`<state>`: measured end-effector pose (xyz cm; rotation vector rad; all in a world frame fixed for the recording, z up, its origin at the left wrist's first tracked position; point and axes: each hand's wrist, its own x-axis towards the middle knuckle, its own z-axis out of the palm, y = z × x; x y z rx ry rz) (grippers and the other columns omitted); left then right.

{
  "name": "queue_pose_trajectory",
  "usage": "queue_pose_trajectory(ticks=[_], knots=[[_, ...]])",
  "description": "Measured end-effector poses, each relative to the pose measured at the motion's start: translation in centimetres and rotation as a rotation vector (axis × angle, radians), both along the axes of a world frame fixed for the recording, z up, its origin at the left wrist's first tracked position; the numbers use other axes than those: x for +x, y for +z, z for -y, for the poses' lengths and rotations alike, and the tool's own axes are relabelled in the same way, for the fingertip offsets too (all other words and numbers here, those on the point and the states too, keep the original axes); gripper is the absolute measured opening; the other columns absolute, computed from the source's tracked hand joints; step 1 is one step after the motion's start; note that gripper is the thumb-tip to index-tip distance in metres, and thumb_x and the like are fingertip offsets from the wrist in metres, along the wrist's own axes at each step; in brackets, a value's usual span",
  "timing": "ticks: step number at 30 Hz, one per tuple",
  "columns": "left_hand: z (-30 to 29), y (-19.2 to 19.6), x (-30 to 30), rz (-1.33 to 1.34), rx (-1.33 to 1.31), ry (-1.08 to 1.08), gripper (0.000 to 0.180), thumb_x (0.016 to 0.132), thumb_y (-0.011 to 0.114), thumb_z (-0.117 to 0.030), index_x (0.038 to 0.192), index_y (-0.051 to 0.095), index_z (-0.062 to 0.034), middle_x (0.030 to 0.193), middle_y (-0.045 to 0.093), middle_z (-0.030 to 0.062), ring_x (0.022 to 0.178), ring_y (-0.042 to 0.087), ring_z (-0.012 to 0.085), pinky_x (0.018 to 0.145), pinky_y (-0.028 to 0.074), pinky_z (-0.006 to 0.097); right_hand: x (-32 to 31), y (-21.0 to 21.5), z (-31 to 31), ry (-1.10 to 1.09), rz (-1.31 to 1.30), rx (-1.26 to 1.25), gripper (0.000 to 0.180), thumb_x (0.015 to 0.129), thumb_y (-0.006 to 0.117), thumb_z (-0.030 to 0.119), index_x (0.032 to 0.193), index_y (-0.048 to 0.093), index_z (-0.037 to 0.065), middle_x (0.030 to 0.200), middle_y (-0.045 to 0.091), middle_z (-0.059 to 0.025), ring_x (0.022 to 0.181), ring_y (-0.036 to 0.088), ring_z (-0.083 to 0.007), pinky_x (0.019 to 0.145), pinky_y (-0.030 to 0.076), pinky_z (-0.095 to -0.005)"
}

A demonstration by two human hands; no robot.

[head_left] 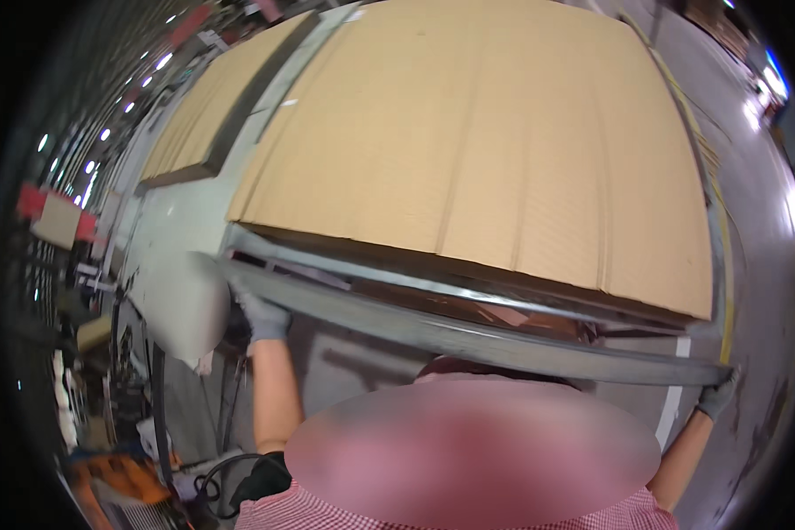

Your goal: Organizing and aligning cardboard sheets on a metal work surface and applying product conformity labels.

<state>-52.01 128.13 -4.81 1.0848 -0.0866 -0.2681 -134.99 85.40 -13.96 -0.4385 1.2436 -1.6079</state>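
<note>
A long grey bar (468,336) runs across in front of me, at the near side of a broad stack of cardboard (503,141). My left hand (261,309), in a grey glove, is closed on the bar near its left end. My right hand (721,397), also gloved, grips the bar's right end. Behind the bar, a metal edge (433,284) runs beneath the cardboard. Most of my fingers are hidden by the bar.
A second, narrower cardboard piece (225,102) lies on a pale surface (190,199) to the left. Orange items (124,481) and a dark cable (212,486) are at lower left. Grey floor (768,274) stretches along the right, with a yellow strip (727,327) beside the stack.
</note>
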Motion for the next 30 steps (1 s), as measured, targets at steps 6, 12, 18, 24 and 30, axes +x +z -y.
queue_pose_trajectory(ticks=[6,12,18,24,30], knots=[[1.5,-2.6,3.2,-0.29,-0.038,0.074,0.062,0.086,0.051,-0.054,0.131,0.044,-0.0118,0.127,0.05,0.0066,0.114,0.048,0.0249,0.099,0.039,0.043,1.6,-0.9,7.3,0.052,-0.12,0.027,0.039,0.094,0.048,0.034,0.116,0.056,0.002,0.111,0.058,-0.0074,0.1,0.056,-0.0198,0.089,0.047,-0.0355],[0.7,-4.6,13.7,0.057,0.366,0.264,0.059,0.092,0.05,-0.037,0.137,0.037,-0.0014,0.139,0.04,0.0072,0.124,0.037,0.0209,0.104,0.027,0.035,4.4,0.6,4.5,0.053,-0.163,0.097,0.048,0.096,0.042,0.035,0.126,0.045,-0.003,0.121,0.052,-0.0158,0.109,0.052,-0.0238,0.093,0.044,-0.0352],[-9.5,-6.8,29.9,0.512,1.032,0.387,0.06,0.087,0.051,-0.036,0.133,0.037,0.0004,0.127,0.047,0.0199,0.115,0.047,0.0301,0.094,0.04,0.038,2.7,-1.3,6.7,0.051,-0.364,0.14,0.047,0.096,0.04,0.033,0.123,0.049,-0.004,0.118,0.055,-0.0183,0.109,0.053,-0.0301,0.097,0.042,-0.0378],[-3.4,-6.2,27.1,0.979,1.491,0.543,0.026,0.092,0.043,-0.021,0.096,0.055,0.0014,0.095,0.061,0.0153,0.093,0.057,0.0278,0.082,0.044,0.038,2.8,-1.9,8.7,0.132,-0.493,0.151,0.042,0.094,0.036,0.026,0.113,0.054,-0.007,0.115,0.057,-0.0184,0.103,0.057,-0.0287,0.093,0.045,-0.0378],[-1.8,-2.5,23.3,-0.168,-0.096,0.139,0.033,0.095,0.037,-0.03,0.096,0.057,-0.0034,0.1,0.059,0.0117,0.091,0.056,0.0226,0.082,0.047,0.035,1.0,-0.2,8.3,0.145,-0.663,0.142,0.038,0.093,0.038,0.024,0.109,0.056,-0.007,0.11,0.059,-0.0172,0.096,0.058,-0.0272,0.088,0.047,-0.0377]])
